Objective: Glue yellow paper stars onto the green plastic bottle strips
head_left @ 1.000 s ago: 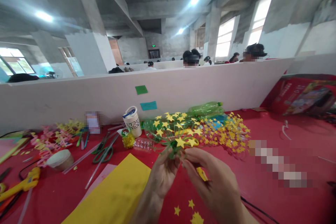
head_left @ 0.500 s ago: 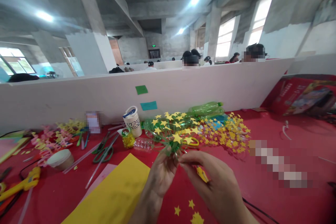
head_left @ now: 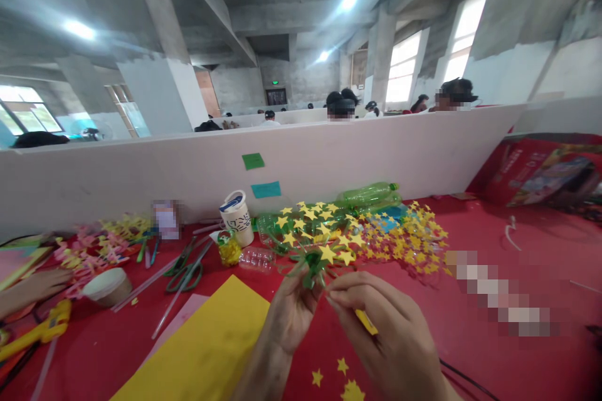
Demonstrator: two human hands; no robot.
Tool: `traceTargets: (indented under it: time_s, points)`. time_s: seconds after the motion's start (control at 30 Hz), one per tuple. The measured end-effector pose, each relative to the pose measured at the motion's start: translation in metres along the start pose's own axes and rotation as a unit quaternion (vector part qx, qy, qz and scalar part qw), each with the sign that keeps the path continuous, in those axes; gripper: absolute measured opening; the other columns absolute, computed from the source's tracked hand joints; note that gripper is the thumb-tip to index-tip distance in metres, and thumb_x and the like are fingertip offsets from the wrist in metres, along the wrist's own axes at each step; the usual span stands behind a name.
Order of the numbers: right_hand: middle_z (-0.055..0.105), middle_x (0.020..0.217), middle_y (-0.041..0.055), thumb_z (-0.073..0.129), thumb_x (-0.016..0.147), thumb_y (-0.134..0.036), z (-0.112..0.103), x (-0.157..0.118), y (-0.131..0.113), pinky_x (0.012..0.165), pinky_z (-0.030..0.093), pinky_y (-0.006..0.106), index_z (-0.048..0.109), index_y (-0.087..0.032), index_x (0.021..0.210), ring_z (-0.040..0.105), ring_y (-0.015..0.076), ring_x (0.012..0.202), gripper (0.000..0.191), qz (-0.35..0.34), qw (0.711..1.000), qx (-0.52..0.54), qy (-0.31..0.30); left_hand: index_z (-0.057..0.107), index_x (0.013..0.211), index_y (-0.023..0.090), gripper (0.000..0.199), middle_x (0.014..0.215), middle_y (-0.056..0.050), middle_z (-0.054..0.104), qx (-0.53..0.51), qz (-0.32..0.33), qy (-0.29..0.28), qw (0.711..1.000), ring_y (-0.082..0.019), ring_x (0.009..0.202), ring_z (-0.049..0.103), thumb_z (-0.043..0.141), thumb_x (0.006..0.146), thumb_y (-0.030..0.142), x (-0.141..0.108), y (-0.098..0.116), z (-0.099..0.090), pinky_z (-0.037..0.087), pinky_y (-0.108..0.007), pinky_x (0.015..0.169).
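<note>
While our left hand (head_left: 296,301) holds a green plastic piece (head_left: 312,268) above the red table (head_left: 475,232), our right hand (head_left: 383,319) sits close against its right side, thumb and forefinger drawn narrowly together. Our left fingers curl around the base of the piece; whether the right fingertips have caught anything between them, we cannot tell. For clean work, we would do best to keep the left hold firm but light, so the thin plastic is not crushed, to handle one strip at a time near its root, and to spare the stars from our knuckles. Small turns of the base should bring each strip within reach without tangling the rest.

Raised in front of us, between the loose stars (head_left: 342,366) nearest us and the green bottles (head_left: 369,195) beyond, the piece fans out in thin, see-through strips. Yellow stars (head_left: 328,254) top the spread, sharp-cornered and tilted at differing angles, while the middle shows a deeper green. Another bunch of stars (head_left: 418,232) lies beyond, to the right.
</note>
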State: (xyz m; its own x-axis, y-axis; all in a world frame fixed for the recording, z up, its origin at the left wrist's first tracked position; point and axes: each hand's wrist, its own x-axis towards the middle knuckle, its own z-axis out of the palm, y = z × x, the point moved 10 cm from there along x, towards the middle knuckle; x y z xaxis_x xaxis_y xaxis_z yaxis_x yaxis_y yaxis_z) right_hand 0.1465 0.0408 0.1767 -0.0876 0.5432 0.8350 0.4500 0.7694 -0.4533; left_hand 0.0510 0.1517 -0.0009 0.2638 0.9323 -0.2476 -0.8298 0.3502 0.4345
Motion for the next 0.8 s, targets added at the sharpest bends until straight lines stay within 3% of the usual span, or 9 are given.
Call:
traceTargets:
  time_s: [0.23, 0.33, 0.5, 0.7, 0.8]
  points:
    - [0.064, 0.087, 0.0015, 0.053, 0.081, -0.008, 0.013, 0.000, 0.012, 0.073, 0.051, 0.021, 0.058, -0.019, 0.094, 0.060, 0.0114, 0.081, 0.018, 0.046, 0.997, -0.018, -0.057, 0.062, 0.096, 0.012, 0.021, 0.079, -0.003, 0.067, 0.019, 0.021, -0.028, 0.999, -0.011, 0.068, 0.063, 0.058, 0.076, 0.007, 0.002, 0.005, 0.001, 0.052, -0.021, 0.063]
    - [0.064, 0.094, 0.0032, 0.053, 0.081, -0.008, 0.011, 0.000, 0.009, 0.078, 0.050, 0.022, 0.059, -0.019, 0.101, 0.060, 0.0124, 0.087, 0.023, 0.036, 0.998, -0.033, -0.050, 0.061, 0.099, 0.013, 0.024, 0.082, -0.003, 0.067, 0.022, 0.024, -0.034, 0.999, -0.011, 0.070, 0.063, 0.060, 0.075, 0.008, 0.001, 0.006, 0.003, 0.052, -0.020, 0.063]
    - [0.063, 0.093, 0.0044, 0.053, 0.080, -0.007, 0.008, -0.001, 0.005, 0.080, 0.050, 0.023, 0.061, -0.018, 0.095, 0.059, 0.0133, 0.088, 0.020, 0.028, 0.998, -0.042, -0.044, 0.062, 0.097, 0.013, 0.022, 0.078, -0.002, 0.067, 0.017, 0.017, -0.027, 0.999, -0.010, 0.067, 0.062, 0.058, 0.076, 0.007, 0.000, 0.006, 0.004, 0.052, -0.020, 0.063]
    - [0.057, 0.086, 0.0042, 0.049, 0.080, -0.002, 0.002, -0.001, -0.001, 0.071, 0.049, 0.023, 0.054, -0.017, 0.084, 0.057, 0.0130, 0.081, 0.017, 0.002, 1.000, -0.010, -0.026, 0.062, 0.090, 0.012, 0.017, 0.074, -0.002, 0.066, 0.023, 0.016, -0.011, 1.000, -0.010, 0.064, 0.062, 0.058, 0.075, 0.004, 0.000, 0.004, 0.001, 0.051, -0.020, 0.061]
    - [0.057, 0.088, 0.0045, 0.049, 0.081, -0.004, 0.004, -0.002, 0.002, 0.072, 0.049, 0.024, 0.054, -0.018, 0.090, 0.056, 0.0136, 0.082, 0.018, 0.014, 0.999, -0.018, -0.031, 0.061, 0.094, 0.012, 0.020, 0.077, -0.002, 0.067, 0.017, 0.008, -0.023, 1.000, -0.010, 0.066, 0.062, 0.057, 0.076, 0.004, 0.001, 0.001, 0.002, 0.051, -0.020, 0.062]
